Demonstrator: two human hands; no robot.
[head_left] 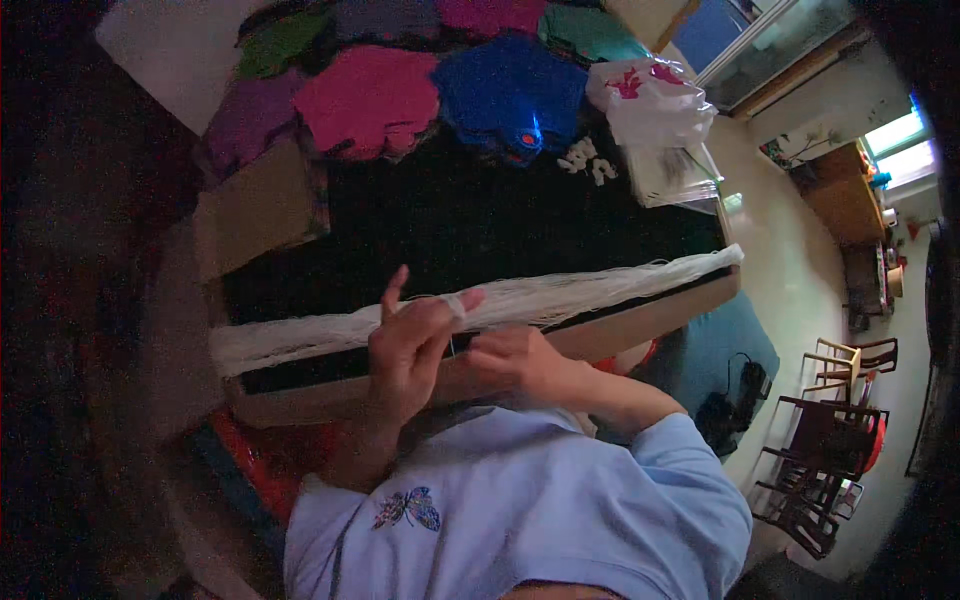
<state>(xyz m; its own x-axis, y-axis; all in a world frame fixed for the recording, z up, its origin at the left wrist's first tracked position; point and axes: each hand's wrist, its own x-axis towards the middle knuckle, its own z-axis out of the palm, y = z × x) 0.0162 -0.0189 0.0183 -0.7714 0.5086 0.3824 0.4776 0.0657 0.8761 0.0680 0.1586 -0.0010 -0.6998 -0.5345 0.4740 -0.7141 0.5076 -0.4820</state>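
A long bundle of loose white thread [600, 293] lies across the near part of the dark table top. My left hand [405, 345] is over its near edge, with one finger raised and another pointing right. White thread [456, 306] is wound round that pointing finger, and a thin strand hangs below it. Close beside it on the right, my right hand [520, 358] is closed, its fingertips pinched toward the strand. Slight blur hides just how the strand sits between those fingertips.
Stacks of flower-shaped pieces in pink [368, 100], blue [512, 95] and other colours line the far side. Small white pieces [588, 160] lie near a white plastic bag [652, 105]. A cardboard box [265, 205] stands at left; chairs [825, 440] are off to the right.
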